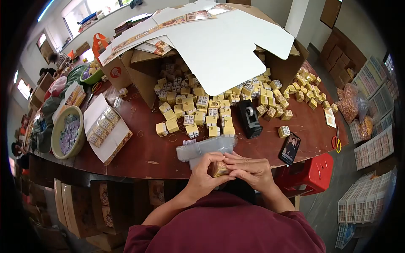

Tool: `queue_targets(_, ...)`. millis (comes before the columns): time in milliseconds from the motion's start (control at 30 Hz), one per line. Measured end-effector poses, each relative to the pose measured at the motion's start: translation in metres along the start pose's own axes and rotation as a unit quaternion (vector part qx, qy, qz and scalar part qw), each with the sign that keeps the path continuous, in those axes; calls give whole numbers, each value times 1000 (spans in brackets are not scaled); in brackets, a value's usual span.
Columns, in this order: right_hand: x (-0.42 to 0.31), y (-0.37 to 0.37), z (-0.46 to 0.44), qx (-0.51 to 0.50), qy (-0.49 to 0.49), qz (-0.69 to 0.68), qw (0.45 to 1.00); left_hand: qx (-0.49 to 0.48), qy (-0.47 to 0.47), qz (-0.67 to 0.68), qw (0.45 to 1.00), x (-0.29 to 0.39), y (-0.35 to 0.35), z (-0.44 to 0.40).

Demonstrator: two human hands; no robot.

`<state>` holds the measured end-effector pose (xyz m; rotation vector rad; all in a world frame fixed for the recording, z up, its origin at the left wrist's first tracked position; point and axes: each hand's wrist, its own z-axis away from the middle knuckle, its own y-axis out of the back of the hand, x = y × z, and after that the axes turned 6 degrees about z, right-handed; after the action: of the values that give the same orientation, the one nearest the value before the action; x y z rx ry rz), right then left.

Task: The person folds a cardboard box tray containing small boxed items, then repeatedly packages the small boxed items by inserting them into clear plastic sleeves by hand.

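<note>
Close to my body, at the table's front edge, my left hand (205, 172) grips a small patterned yellow box (220, 169) between thumb and fingers. My right hand (252, 170) is closed over the box's other side, its fingers lying across the top and partly hiding it. Just beyond my hands lies a stack of clear plastic sleeves (206, 148). A black tape dispenser (249, 119) stands farther right. Many similar small yellow boxes (185, 105) are heaped across the table behind the sleeves.
An open cardboard carton (141, 76) holds more boxes under white card sheets (219, 46). To the left are a white tray with boxes (110, 130) and a green basin (67, 134). A phone (290, 148), scissors (336, 143) and a red stool (310, 176) are right.
</note>
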<state>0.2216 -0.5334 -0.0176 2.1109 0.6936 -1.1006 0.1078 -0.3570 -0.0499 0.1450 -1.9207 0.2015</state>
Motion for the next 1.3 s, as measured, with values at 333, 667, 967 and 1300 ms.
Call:
queue_targets(333, -20, -8, -4, 62, -134, 56, 987, -37, 54, -94, 993, 10, 3, -3)
queue_targets(667, -26, -3, -14, 22, -167, 46, 985, -37, 115, -59, 991, 13, 5, -1)
queue_targets(967, -18, -9, -11, 9, -87, 73, 994, 15, 127, -69, 989, 9, 2, -6)
queue_targets(1300, 27, 30, -15, 110, -228, -52, 966, 38, 69, 38, 996, -13, 7, 10)
